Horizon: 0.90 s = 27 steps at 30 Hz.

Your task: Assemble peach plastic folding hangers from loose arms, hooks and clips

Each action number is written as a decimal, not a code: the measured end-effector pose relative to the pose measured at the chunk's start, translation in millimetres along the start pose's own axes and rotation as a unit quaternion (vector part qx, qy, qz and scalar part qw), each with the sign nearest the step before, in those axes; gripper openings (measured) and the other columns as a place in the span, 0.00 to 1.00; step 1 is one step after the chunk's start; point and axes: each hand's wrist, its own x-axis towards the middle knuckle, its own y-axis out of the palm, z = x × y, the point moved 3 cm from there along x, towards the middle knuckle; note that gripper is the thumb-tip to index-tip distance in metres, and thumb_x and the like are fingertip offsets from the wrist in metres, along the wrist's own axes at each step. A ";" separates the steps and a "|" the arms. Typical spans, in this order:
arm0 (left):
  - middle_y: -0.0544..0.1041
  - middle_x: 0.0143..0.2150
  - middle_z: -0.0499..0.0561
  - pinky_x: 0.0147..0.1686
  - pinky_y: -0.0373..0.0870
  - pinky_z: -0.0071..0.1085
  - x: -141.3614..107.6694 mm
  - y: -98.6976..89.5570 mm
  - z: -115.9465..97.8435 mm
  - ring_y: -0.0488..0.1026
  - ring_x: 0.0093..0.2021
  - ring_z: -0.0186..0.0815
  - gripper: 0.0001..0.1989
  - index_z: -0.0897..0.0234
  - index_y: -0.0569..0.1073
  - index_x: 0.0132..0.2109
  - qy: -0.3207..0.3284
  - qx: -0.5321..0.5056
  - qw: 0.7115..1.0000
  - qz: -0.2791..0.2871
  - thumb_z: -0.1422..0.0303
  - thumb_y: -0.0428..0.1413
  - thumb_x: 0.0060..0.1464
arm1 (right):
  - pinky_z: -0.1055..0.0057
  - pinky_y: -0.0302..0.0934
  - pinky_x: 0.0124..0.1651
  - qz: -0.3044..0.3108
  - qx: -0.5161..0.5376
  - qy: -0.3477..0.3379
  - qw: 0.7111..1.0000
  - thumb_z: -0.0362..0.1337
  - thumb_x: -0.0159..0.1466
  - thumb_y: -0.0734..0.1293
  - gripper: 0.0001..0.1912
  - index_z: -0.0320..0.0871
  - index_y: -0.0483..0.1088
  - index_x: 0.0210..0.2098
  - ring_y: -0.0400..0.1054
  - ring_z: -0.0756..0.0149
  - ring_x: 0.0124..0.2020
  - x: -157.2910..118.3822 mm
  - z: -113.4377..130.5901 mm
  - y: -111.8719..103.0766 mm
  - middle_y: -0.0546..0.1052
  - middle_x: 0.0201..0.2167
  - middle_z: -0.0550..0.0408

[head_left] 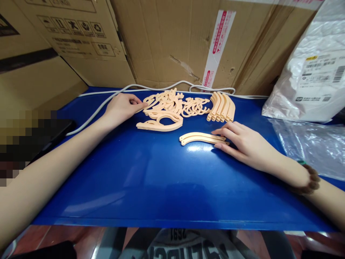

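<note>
My right hand (237, 144) has its thumb and fingers around the right end of a pair of curved peach plastic hanger arms (201, 138) lying on the blue table. At the left edge of a loose pile of peach hanger parts (164, 102), my left hand (125, 107) is closed in a pinch; a bit of a peach piece shows under its fingertips, mostly hidden. In front of the pile lie stacked hanger pieces (160, 124). Small hooks (195, 107) form a heap to the right of it. Farther right, several arms (222, 107) stand side by side in a neat row.
Cardboard boxes (167, 43) wall off the back and left. A white cable (159, 87) runs along the rear of the blue table (151, 180). A white plastic parcel (304, 79) and clear plastic bag (309, 144) are at right; a black device (56, 135) lies at left.
</note>
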 end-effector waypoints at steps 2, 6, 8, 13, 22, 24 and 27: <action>0.72 0.27 0.48 0.27 0.55 0.33 1.5 1.4 1.5 0.65 0.28 0.34 0.25 0.65 0.77 0.34 -0.013 -0.003 1.000 -0.002 0.44 0.58 0.49 | 0.63 0.61 0.43 -0.014 -0.008 0.000 1.000 0.48 0.72 0.57 0.20 0.40 0.70 0.51 0.68 0.58 0.41 0.5 0.9 -1.1 0.74 0.42 0.46; 0.74 0.28 0.50 0.27 0.55 0.34 3.6 3.2 3.1 0.67 0.29 0.38 0.20 0.61 0.76 0.32 -0.026 -0.007 1.000 -0.005 0.48 0.59 0.47 | 0.62 0.59 0.44 -0.045 -0.045 -0.004 0.998 0.45 0.72 0.57 0.18 0.40 0.70 0.50 0.68 0.57 0.43 6.9 2.8 -6.8 0.75 0.44 0.46; 0.75 0.28 0.51 0.27 0.55 0.34 3.9 3.4 2.7 0.68 0.29 0.39 0.18 0.61 0.76 0.31 -0.030 -0.008 1.000 -0.003 0.49 0.59 0.47 | 0.61 0.58 0.45 -0.052 -0.088 -0.014 0.995 0.43 0.73 0.56 0.17 0.40 0.70 0.49 0.68 0.55 0.44 15.4 2.3 -11.8 0.75 0.44 0.45; 0.76 0.30 0.52 0.28 0.55 0.34 3.7 2.8 1.8 0.68 0.28 0.39 0.17 0.61 0.76 0.31 -0.037 -0.004 0.999 -0.003 0.50 0.59 0.45 | 0.56 0.57 0.44 -0.048 -0.174 -0.035 0.983 0.42 0.72 0.55 0.17 0.43 0.73 0.45 0.67 0.52 0.43 56.1 -10.3 -27.7 0.75 0.41 0.45; 0.76 0.33 0.53 0.31 0.60 0.38 0.0 -5.6 -0.2 0.71 0.34 0.43 0.19 0.59 0.73 0.33 -0.037 -0.024 0.995 -0.095 0.48 0.52 0.55 | 0.57 0.60 0.46 -0.018 -0.117 -0.025 0.993 0.37 0.68 0.61 0.15 0.42 0.73 0.50 0.68 0.53 0.46 141.1 -48.4 -10.1 0.76 0.42 0.47; 0.77 0.35 0.52 0.35 0.63 0.40 -5.8 -10.9 -9.2 0.72 0.38 0.44 0.16 0.56 0.73 0.36 -0.004 -0.021 0.991 -0.136 0.51 0.50 0.58 | 0.58 0.60 0.46 -0.007 -0.115 -0.020 0.993 0.35 0.66 0.62 0.15 0.41 0.72 0.51 0.69 0.53 0.45 151.2 -50.4 -3.5 0.76 0.42 0.47; 0.77 0.38 0.51 0.43 0.65 0.43 -24.6 -16.1 -36.1 0.72 0.45 0.45 0.11 0.55 0.73 0.38 0.112 0.016 0.974 -0.195 0.58 0.49 0.62 | 0.59 0.60 0.47 0.033 -0.121 -0.027 0.992 0.31 0.64 0.64 0.17 0.40 0.73 0.51 0.70 0.55 0.44 160.0 -48.9 2.7 0.78 0.43 0.46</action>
